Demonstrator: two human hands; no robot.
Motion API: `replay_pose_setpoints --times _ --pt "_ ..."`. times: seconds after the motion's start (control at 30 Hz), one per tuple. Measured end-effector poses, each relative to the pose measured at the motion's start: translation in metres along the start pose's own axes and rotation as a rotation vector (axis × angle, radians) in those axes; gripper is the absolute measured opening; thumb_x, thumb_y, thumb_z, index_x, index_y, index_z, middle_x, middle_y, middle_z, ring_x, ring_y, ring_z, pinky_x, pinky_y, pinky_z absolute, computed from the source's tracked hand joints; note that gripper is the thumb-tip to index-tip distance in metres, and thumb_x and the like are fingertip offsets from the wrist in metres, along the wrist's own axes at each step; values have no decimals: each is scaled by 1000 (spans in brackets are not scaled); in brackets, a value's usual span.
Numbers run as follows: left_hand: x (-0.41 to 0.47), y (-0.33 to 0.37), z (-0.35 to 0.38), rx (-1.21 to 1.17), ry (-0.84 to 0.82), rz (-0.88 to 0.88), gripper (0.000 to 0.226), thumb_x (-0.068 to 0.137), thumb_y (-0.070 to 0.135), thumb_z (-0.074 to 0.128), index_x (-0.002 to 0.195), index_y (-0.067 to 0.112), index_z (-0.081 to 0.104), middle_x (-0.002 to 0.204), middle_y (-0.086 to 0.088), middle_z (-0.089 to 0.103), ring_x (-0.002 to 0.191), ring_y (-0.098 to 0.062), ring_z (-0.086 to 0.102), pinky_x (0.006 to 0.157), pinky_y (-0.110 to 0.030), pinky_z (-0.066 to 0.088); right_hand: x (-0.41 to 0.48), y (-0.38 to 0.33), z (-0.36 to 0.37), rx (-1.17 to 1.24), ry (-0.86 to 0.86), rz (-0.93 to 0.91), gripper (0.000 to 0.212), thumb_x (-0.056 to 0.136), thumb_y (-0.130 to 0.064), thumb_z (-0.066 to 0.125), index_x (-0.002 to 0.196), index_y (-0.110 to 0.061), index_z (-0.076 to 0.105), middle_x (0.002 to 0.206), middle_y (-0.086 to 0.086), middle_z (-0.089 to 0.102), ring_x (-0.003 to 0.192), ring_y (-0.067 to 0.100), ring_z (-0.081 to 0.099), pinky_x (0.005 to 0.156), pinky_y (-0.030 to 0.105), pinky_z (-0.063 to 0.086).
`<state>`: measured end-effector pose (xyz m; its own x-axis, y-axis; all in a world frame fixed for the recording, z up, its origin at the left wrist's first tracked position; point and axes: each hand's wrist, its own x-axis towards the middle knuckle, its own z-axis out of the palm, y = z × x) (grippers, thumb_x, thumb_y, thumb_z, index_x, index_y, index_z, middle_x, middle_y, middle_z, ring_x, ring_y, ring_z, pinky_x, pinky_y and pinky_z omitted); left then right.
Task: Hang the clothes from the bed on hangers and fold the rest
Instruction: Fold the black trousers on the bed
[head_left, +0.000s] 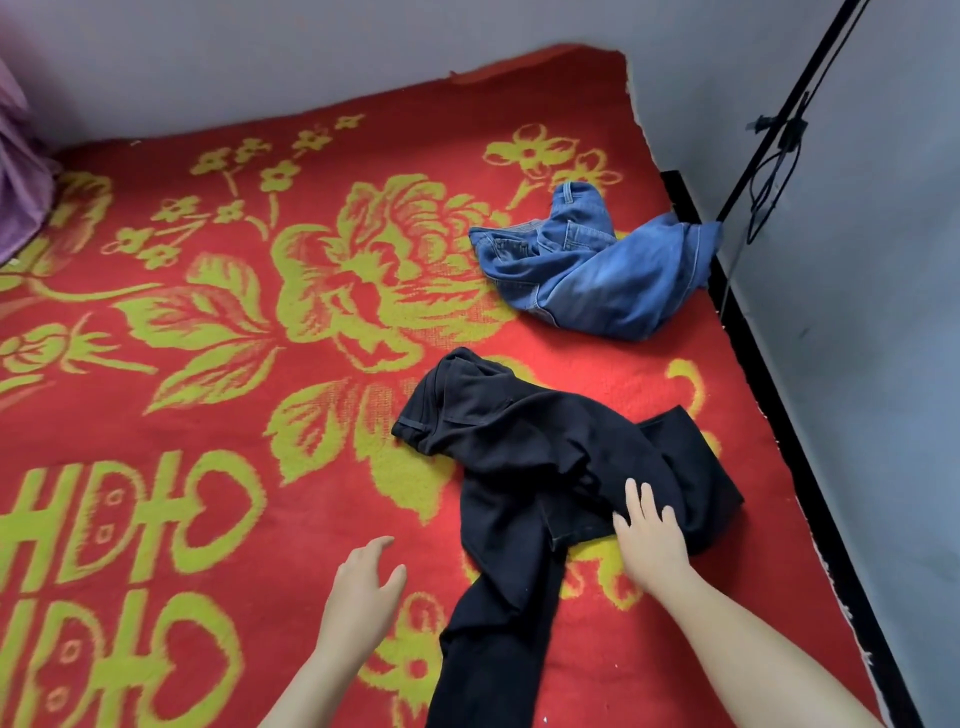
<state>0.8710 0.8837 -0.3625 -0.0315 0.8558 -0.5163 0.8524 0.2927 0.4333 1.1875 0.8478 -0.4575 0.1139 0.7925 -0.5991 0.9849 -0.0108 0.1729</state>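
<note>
Trousers (519, 467), black and bunched, are lying under our right hand (649, 535), which is resting on them with flat, straight fingers; one leg is trailing back between our wrists. Our left hand (363, 577) is hovering open beside that leg, holding nothing. We are judging that one-handed smoothing is risking dragging the whole bundle and folding in twisted legs. Well beyond our right fingertips, blue jeans (597, 275) are sagging at the red blanket's (597, 358) edge, perhaps slipping off.

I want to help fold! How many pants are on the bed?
2. The black pants lie nearest, under the right hand; the blue jeans sit crumpled farther back. More may be out of view.
</note>
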Motion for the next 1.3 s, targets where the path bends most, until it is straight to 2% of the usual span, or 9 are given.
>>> replay_pose_setpoints --times 0.13,0.23,0.4,0.5,0.6,0.73,0.87,1.03,1.3 --pt "-8 -6 -4 25 -9 -7 42 96 27 48 137 20 41 139 -2 44 130 -17 39 103 -35 36 -5 -1 -11 107 152 19 36 89 -10 52 123 -2 51 149 24 26 135 29 34 103 39 35" --pt "-11 -2 -5 35 -21 -5 41 97 27 47 137 20 41 139 -2 44 128 -18 40 102 -34 37 -19 5 -22 339 411 53 31 42 7 85 67 1 68 86 19 70 66 29 67 56 28 53" --pt "-20 22 1 50 -43 56 39 97 27 46 135 20 42 138 -1 45 127 -17 41 100 -32 37 -52 12 -26 766 298 234 24 88 -2 47 99 -11 66 97 4 67 89 29 60 69 32 37" --pt "-30 38 4 54 -61 107 38 97 27 46 134 21 43 138 -1 44 126 -17 42 95 -29 40 -80 8 -31 830 320 230 19 86 -2 44 97 -17 48 77 0 58 80 28 58 61 32 30" --pt "-42 48 2 56 -69 162 39 97 27 45 135 21 43 139 1 43 125 -15 41 80 -19 43 -104 0 -48 931 333 195 35 86 -1 45 118 -16 47 98 6 65 91 29 60 70 33 38" --pt "-59 47 -6 63 -72 219 39 97 28 44 135 20 43 139 0 43 121 -13 44 86 -21 42 -126 -10 -86 1002 439 142 46 86 -2 49 129 -15 51 101 10 68 91 27 61 75 30 40" --pt "-74 33 -23 105 -90 261 40 96 30 44 136 22 42 136 1 42 85 -6 53 52 -12 45 -158 -20 -135 1131 635 192 43 79 -1 55 120 -13 60 100 8 68 96 28 61 78 27 38" --pt "-86 8 -72 124 -73 340 47 94 30 51 138 24 38 138 -2 41 123 -16 42 90 -30 47 -210 -41 -201 1082 739 97 39 73 1 60 109 -13 63 96 6 69 95 25 61 84 27 41" --pt "-95 -23 -134 7 -143 534 82 81 40 70 147 25 23 146 -5 35 124 -21 45 97 -32 45 -303 -96 -308 952 858 -68 48 74 1 57 84 -44 45 79 -7 56 69 5 50 62 21 40"
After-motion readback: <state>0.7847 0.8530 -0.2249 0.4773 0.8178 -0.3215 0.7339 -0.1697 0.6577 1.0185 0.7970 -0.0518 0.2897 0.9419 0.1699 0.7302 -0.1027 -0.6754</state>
